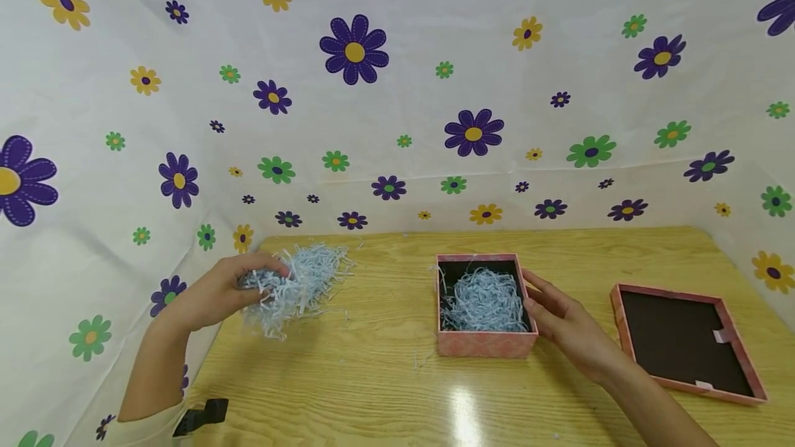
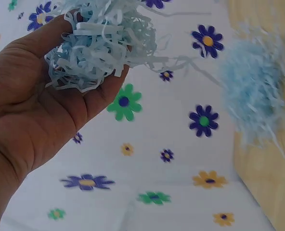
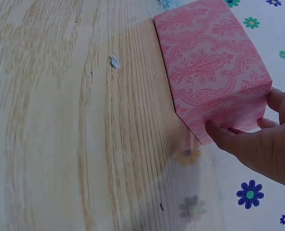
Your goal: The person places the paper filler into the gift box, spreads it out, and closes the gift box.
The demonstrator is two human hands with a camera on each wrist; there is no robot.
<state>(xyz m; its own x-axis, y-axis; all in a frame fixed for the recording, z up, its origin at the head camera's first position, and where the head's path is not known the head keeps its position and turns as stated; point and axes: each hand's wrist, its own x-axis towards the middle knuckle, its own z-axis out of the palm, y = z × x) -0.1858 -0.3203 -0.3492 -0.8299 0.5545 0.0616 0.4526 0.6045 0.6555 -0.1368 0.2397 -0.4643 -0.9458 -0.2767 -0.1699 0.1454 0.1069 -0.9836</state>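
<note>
My left hand (image 1: 214,293) holds a clump of light blue shredded paper (image 2: 92,53), its fingers and thumb curled round the strands. Behind that clump a larger heap of the same shredded paper (image 1: 319,267) lies on the table's left side. At the middle right stands a pink patterned box (image 1: 487,345) with a black inside, lidless, and a nest of blue shredded paper (image 1: 487,301) in it. My right hand (image 1: 568,326) rests against the box's right wall, fingertips and thumb touching the outside, as the right wrist view also shows.
The pink box lid (image 1: 686,340) lies upturned at the right, black inside up with small white tabs. Loose paper strands (image 1: 424,360) are scattered on the wooden table (image 1: 373,392). A white cloth with printed flowers (image 1: 404,102) hangs behind and at both sides.
</note>
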